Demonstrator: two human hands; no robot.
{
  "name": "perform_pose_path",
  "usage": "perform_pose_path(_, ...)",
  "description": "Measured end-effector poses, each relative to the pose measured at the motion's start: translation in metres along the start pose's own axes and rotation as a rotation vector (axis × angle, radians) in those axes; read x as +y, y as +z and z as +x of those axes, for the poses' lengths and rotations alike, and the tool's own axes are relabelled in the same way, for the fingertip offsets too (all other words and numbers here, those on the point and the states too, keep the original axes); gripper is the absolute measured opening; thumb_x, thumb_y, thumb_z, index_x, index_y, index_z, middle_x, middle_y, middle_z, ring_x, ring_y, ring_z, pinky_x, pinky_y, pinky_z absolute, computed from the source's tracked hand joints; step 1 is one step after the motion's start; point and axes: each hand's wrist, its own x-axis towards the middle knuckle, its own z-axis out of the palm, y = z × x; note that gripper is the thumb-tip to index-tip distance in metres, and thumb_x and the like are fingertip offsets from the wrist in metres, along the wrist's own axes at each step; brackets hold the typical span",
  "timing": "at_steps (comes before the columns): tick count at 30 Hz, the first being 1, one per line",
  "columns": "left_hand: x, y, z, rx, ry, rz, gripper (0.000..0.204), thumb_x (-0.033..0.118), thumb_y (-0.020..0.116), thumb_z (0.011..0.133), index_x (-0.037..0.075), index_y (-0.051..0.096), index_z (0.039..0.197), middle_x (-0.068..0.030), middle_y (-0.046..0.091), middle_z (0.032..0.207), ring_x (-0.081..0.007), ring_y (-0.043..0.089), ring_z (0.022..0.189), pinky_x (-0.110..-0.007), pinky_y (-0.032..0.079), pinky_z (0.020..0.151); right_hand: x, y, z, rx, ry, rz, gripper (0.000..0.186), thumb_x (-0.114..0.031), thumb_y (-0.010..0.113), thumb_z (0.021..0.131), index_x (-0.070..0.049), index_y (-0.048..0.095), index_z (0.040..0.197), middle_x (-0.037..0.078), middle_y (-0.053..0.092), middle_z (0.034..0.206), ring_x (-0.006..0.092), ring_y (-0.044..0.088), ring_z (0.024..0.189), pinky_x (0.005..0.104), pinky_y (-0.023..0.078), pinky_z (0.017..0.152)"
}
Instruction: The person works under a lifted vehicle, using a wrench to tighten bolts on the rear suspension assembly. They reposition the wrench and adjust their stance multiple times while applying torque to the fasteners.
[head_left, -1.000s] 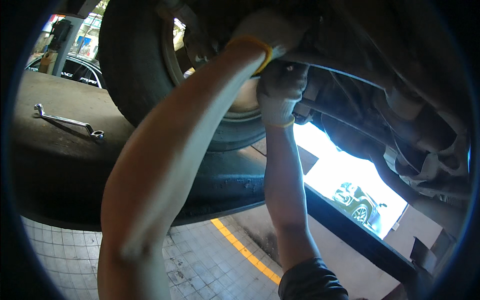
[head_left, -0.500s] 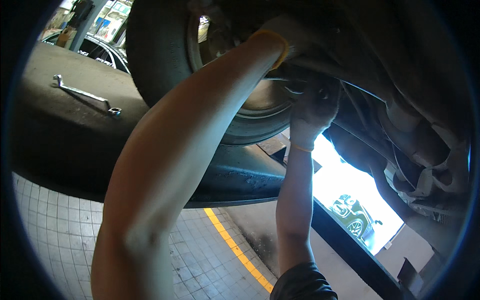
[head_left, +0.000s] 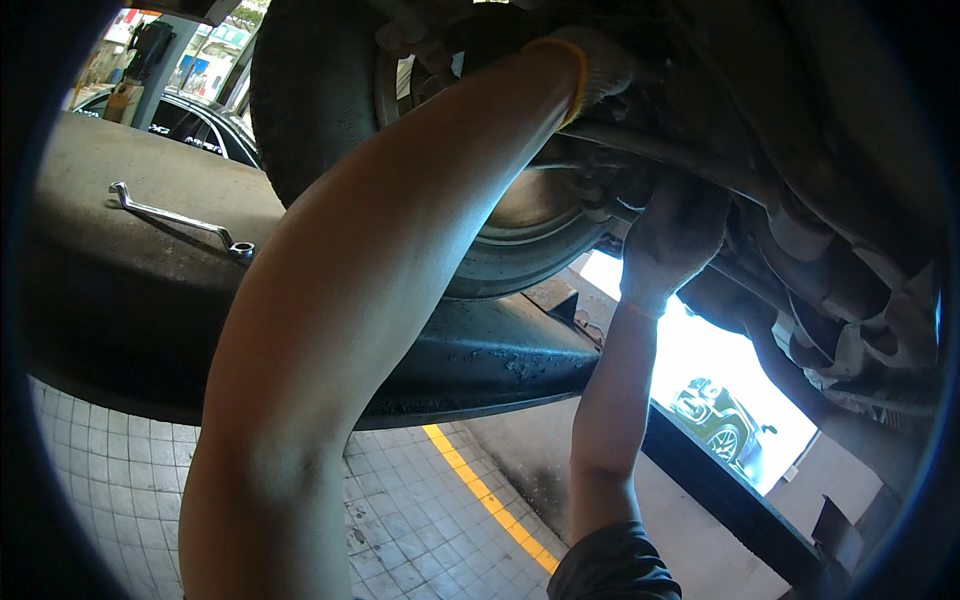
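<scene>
Both hands wear pale work gloves and reach up under a raised vehicle, behind its wheel (head_left: 312, 110). My left hand (head_left: 606, 72) shows an orange cuff and lies in the dark above a long suspension rod (head_left: 672, 152); its fingers are hidden. Lower and to the right, my right hand (head_left: 676, 238) is closed among the rods beside the wheel's inner rim (head_left: 532, 212). What it grips is hidden in shadow. A shiny double-ended ring spanner (head_left: 180, 217) lies on the lift's platform (head_left: 75, 215) at the left, apart from both hands.
Dark underbody parts (head_left: 830, 230) fill the upper right. Below the wheel, the platform's dark edge (head_left: 480, 365) runs across. A tiled floor (head_left: 430, 520) with a yellow line (head_left: 490, 498) lies beneath. Cars stand beyond, one dark car (head_left: 190, 125) at the left.
My right hand has shifted to the right and slightly down, still closed. My left hand has moved a little right. The view has tilted slightly upward.
</scene>
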Motion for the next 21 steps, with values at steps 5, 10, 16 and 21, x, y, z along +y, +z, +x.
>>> perform_pose_path(5,0.001,0.012,0.002,-0.045,0.013,0.022,0.023,0.016,0.058,0.098,0.004,0.077,0.104,-0.0184,0.076,0.109,-0.0289,0.075,0.099,-0.041,0.059,0.087,0.001,0.006,0.005,0.102,-0.055,-0.050,0.020,-0.006,0.071,0.097,0.001,0.068,0.115,0.014,0.072,0.093,0.0250,0.071,0.074,0.0282,0.058,0.064)
perform_pose_path(10,0.000,0.028,-0.005,-0.099,0.074,0.051,0.023,0.016,0.059,0.098,0.005,0.079,0.101,-0.0178,0.076,0.107,-0.0279,0.076,0.096,-0.040,0.060,0.084,0.006,0.011,0.011,0.160,-0.227,-0.108,0.010,-0.007,0.070,0.096,0.000,0.069,0.104,0.014,0.071,0.085,0.0233,0.068,0.066,0.0272,0.056,0.059)
perform_pose_path(16,0.008,0.014,-0.028,-0.155,0.020,0.089,0.022,0.018,0.061,0.098,0.005,0.079,0.100,-0.0173,0.077,0.105,-0.0268,0.077,0.094,-0.038,0.061,0.084,0.005,0.009,0.020,0.116,-0.059,-0.069,0.003,-0.001,0.071,0.090,-0.001,0.068,0.089,0.014,0.068,0.073,0.0218,0.065,0.058,0.0283,0.051,0.052)
perform_pose_path(21,0.012,-0.002,-0.037,-0.190,-0.013,0.116,0.022,0.019,0.063,0.099,0.005,0.079,0.100,-0.0170,0.077,0.104,-0.0259,0.077,0.093,-0.037,0.061,0.084,0.005,0.008,0.020,0.012,0.097,-0.085,0.022,-0.018,0.076,0.089,0.002,0.067,0.085,0.012,0.068,0.070,0.0214,0.066,0.056,0.0293,0.051,0.052)
